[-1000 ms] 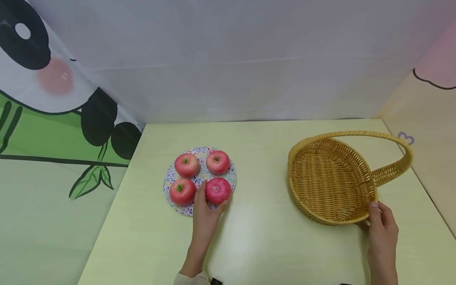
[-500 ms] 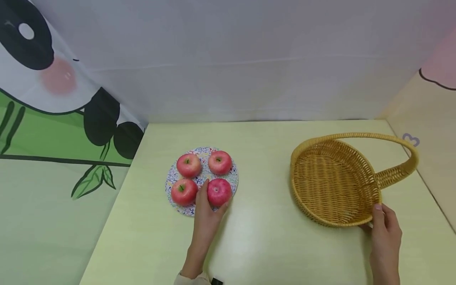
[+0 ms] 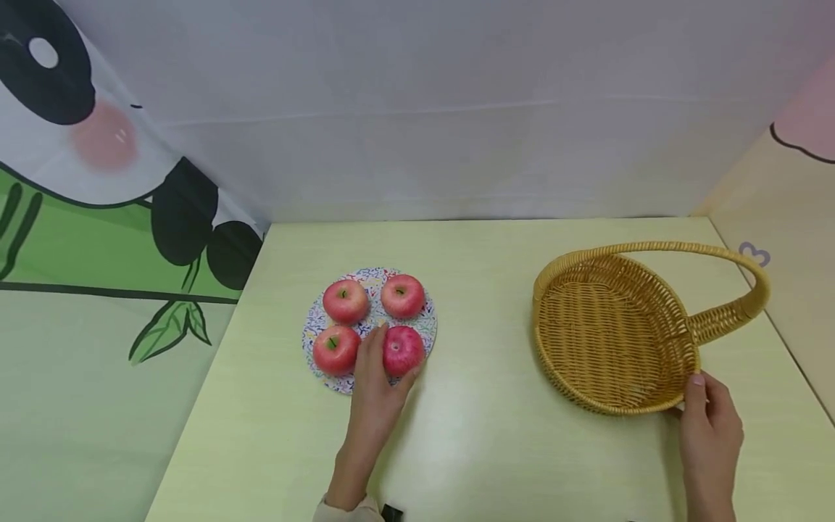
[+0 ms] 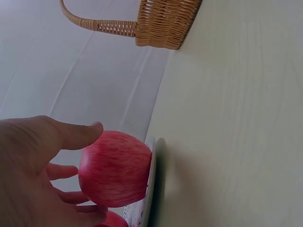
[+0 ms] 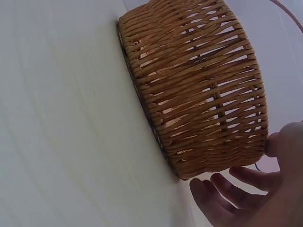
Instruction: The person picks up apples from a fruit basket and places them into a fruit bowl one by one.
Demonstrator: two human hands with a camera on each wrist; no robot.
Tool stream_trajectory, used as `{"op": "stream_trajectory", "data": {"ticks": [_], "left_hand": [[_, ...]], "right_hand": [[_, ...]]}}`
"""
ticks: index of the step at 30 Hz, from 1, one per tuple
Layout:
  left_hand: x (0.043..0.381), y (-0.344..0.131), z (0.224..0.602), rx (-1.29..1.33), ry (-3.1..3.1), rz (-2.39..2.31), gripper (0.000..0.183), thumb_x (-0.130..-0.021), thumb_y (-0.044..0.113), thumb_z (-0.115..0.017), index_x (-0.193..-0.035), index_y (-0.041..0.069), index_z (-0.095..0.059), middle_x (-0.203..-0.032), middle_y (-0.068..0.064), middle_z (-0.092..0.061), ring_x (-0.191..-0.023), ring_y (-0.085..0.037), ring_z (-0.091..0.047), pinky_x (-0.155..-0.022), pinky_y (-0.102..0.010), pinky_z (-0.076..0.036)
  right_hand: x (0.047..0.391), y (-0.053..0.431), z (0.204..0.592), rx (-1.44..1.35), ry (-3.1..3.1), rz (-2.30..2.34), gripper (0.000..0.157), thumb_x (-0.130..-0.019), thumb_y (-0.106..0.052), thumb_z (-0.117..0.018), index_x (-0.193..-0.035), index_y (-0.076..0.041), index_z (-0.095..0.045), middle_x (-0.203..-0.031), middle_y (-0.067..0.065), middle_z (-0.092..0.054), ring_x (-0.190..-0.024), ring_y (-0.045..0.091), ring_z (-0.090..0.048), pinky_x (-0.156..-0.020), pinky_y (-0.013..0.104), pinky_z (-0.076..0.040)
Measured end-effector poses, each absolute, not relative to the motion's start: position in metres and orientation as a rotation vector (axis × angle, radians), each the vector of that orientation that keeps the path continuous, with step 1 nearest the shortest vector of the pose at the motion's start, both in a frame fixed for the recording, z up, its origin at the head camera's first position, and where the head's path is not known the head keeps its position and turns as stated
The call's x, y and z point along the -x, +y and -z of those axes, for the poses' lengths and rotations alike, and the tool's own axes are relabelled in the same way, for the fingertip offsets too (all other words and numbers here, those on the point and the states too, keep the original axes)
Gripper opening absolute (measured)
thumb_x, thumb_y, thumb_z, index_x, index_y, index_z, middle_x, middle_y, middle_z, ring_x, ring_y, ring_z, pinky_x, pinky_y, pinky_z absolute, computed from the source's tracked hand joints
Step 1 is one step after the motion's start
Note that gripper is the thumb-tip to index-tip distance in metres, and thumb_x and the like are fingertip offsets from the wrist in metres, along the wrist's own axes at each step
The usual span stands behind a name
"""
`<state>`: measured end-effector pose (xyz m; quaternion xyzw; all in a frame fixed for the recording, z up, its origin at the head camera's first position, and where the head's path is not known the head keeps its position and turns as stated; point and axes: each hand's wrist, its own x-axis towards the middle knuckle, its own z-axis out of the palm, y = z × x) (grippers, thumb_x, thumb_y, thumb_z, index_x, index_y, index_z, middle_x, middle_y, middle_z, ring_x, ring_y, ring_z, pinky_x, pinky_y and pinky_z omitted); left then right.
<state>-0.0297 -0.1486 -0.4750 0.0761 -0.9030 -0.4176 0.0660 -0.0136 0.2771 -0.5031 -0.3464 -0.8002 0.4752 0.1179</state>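
Observation:
Several red apples lie on a round plate (image 3: 313, 319) with a colourful speckled pattern. At the front right of the plate my left hand (image 3: 378, 388) holds an apple (image 3: 404, 351), stem end hidden, between thumb and fingers. In the left wrist view that apple (image 4: 116, 169) still sits against the plate; the thumb is at one side, the fingers curl along the other. A woven wicker basket (image 3: 590, 348) with a tall handle stands at the right, nothing inside. My right hand (image 3: 711, 431) pinches its near right rim, thumb on top; in the right wrist view the fingers (image 5: 246, 194) are beneath.
Another apple (image 3: 335, 350) is close beside the left fingers, with two more apples behind. The pale table (image 3: 483, 435) spreads between plate and basket. A white cloth wall (image 3: 457, 159) rises at the back, with printed cloth on both sides.
The left fingers have moved slightly closer over the apple, which stays in place on the plate. The right hand has shifted a little to the right along the basket rim.

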Motion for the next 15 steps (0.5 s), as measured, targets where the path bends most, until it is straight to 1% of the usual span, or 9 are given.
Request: {"op": "stream_trajectory", "data": {"ticks": [1,3,4,6,8,11,13,15], "left_hand": [[0.03,-0.15,0.474,-0.201,-2.739,1.224,0.091,-0.085,0.018,-0.087,-0.16,0.015,-0.036,-0.161,-0.011,-0.038,-0.15,-0.033,-0.038,-0.109,-0.059,-0.052],[0.029,-0.154,0.473,-0.125,-2.766,1.157,0.087,-0.087,0.021,-0.086,-0.16,0.014,-0.037,-0.163,-0.014,-0.037,-0.151,-0.035,-0.039,-0.112,-0.06,-0.05],[0.029,-0.156,0.472,-0.089,-2.775,1.139,0.086,-0.088,0.021,-0.085,-0.159,0.014,-0.038,-0.163,-0.015,-0.037,-0.151,-0.035,-0.039,-0.112,-0.06,-0.049],[0.027,-0.16,0.469,-0.017,-2.791,1.104,0.082,-0.09,0.022,-0.083,-0.159,0.013,-0.039,-0.163,-0.017,-0.037,-0.15,-0.037,-0.039,-0.112,-0.06,-0.049],[0.026,-0.165,0.466,0.052,-2.799,1.083,0.08,-0.091,0.02,-0.082,-0.158,0.011,-0.04,-0.163,-0.019,-0.038,-0.15,-0.038,-0.039,-0.111,-0.061,-0.05],[0.025,-0.172,0.458,0.138,-2.801,1.044,0.08,-0.09,0.018,-0.083,-0.158,0.012,-0.041,-0.163,-0.019,-0.037,-0.151,-0.039,-0.038,-0.109,-0.062,-0.051],[0.025,-0.177,0.453,0.202,-2.789,0.988,0.082,-0.088,0.016,-0.084,-0.158,0.012,-0.041,-0.164,-0.018,-0.036,-0.151,-0.04,-0.038,-0.108,-0.063,-0.051],[0.026,-0.182,0.447,0.265,-2.774,0.906,0.085,-0.085,0.015,-0.087,-0.157,0.012,-0.042,-0.164,-0.018,-0.035,-0.15,-0.04,-0.038,-0.107,-0.062,-0.052]], "right_hand": [[0.013,0.277,0.502,0.996,-2.349,-1.357,0.055,-0.11,-0.046,-0.042,-0.15,-0.011,-0.055,-0.142,0.007,-0.061,-0.107,-0.009,-0.052,-0.078,0.005,-0.039],[0.011,0.277,0.5,0.955,-2.345,-1.296,0.051,-0.11,-0.044,-0.045,-0.148,-0.012,-0.058,-0.132,0.001,-0.065,-0.099,-0.014,-0.051,-0.073,0.003,-0.041],[0.011,0.276,0.499,0.928,-2.332,-1.268,0.048,-0.109,-0.042,-0.047,-0.145,-0.013,-0.061,-0.124,-0.005,-0.066,-0.094,-0.016,-0.048,-0.07,0.002,-0.041],[0.01,0.275,0.498,0.864,-2.292,-1.226,0.042,-0.108,-0.037,-0.051,-0.141,-0.013,-0.065,-0.112,-0.02,-0.062,-0.094,-0.018,-0.049,-0.068,0.0,-0.042],[0.009,0.275,0.497,0.797,-2.243,-1.168,0.036,-0.107,-0.03,-0.054,-0.136,-0.015,-0.069,-0.106,-0.033,-0.056,-0.097,-0.019,-0.05,-0.073,0.001,-0.04],[0.007,0.276,0.494,0.609,-2.179,-1.102,0.031,-0.105,-0.017,-0.056,-0.131,-0.012,-0.073,-0.108,-0.038,-0.056,-0.103,-0.017,-0.053,-0.079,0.002,-0.04],[0.007,0.277,0.491,0.446,-2.165,-1.072,0.031,-0.103,-0.01,-0.057,-0.13,-0.008,-0.073,-0.113,-0.037,-0.057,-0.106,-0.016,-0.055,-0.082,0.002,-0.042],[0.008,0.279,0.487,0.255,-2.157,-1.053,0.031,-0.101,-0.003,-0.058,-0.13,-0.003,-0.071,-0.119,-0.034,-0.058,-0.109,-0.014,-0.057,-0.085,0.001,-0.043]]}}
